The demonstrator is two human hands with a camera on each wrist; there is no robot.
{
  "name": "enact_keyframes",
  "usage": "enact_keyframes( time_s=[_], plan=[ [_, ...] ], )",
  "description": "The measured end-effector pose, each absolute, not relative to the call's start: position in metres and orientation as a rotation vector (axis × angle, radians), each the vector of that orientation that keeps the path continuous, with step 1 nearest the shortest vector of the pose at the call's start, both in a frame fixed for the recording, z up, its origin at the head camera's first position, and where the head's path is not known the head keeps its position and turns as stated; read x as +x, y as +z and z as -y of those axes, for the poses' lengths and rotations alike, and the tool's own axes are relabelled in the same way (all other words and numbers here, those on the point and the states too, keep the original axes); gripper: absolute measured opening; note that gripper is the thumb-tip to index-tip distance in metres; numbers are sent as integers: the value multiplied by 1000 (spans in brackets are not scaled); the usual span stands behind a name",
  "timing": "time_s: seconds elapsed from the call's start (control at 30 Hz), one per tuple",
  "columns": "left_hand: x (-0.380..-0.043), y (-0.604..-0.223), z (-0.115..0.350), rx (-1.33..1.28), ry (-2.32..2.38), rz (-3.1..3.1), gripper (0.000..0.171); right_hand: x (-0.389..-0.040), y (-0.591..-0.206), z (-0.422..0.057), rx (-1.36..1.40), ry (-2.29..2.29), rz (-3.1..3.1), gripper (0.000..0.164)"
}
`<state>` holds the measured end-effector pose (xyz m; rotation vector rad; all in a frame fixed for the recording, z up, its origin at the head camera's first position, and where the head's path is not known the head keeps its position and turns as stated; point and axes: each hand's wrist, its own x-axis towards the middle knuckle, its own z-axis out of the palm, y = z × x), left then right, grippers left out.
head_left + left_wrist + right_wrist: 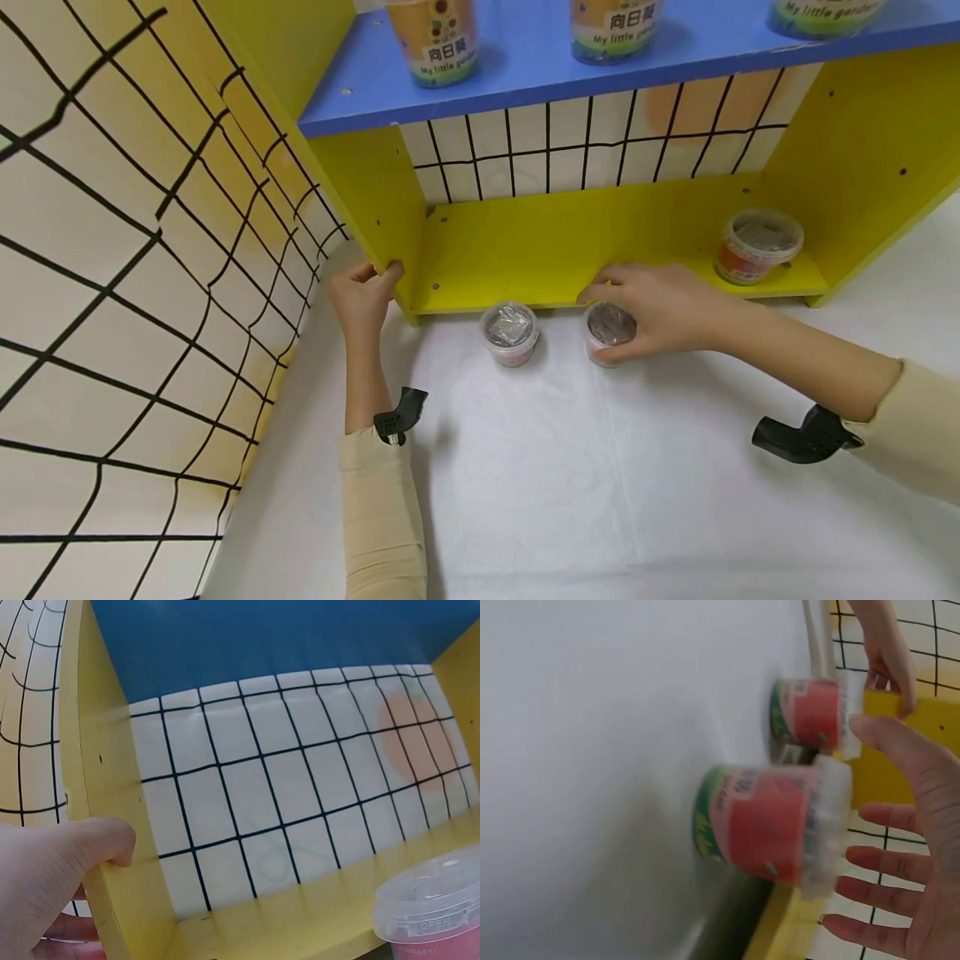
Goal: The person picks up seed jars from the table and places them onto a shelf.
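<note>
My left hand grips the front edge of the yellow left side panel of a shelf unit. In the left wrist view the thumb lies on the panel's inner face, with fingers on the outside. My right hand hovers around a small lidded plastic cup on the white surface. Seen from the right wrist, its fingers are spread near the lid of this red-labelled cup, apparently without pinching it. A second lidded cup stands to its left, just before the yellow bottom shelf.
Another lidded cup stands at the right end of the bottom shelf. Several orange-labelled cups, one of them at left, stand on the blue upper shelf. A black grid-patterned wall covering runs along the left.
</note>
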<state>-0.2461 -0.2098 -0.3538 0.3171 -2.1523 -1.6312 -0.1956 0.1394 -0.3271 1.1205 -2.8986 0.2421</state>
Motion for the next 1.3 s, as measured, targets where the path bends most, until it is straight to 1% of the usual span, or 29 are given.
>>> enact_keyframes(
  time_s=[0.23,0.53,0.97,1.3],
  plan=[
    [-246,-354,209,300,-1661,2152,27,-192,-343,-136,1119,229,2903,67],
    [-244,-353,212,295,-1683,2156,27,-194,-352,-134,1125,248,2877,61],
    [-243,-355,211,281,-1692,2147,31,-190,-352,-136,1080,287,2932,60],
    [-245,-353,210,312,-1683,2160,31,-191,-348,-138,1034,357,2984,63]
  ],
)
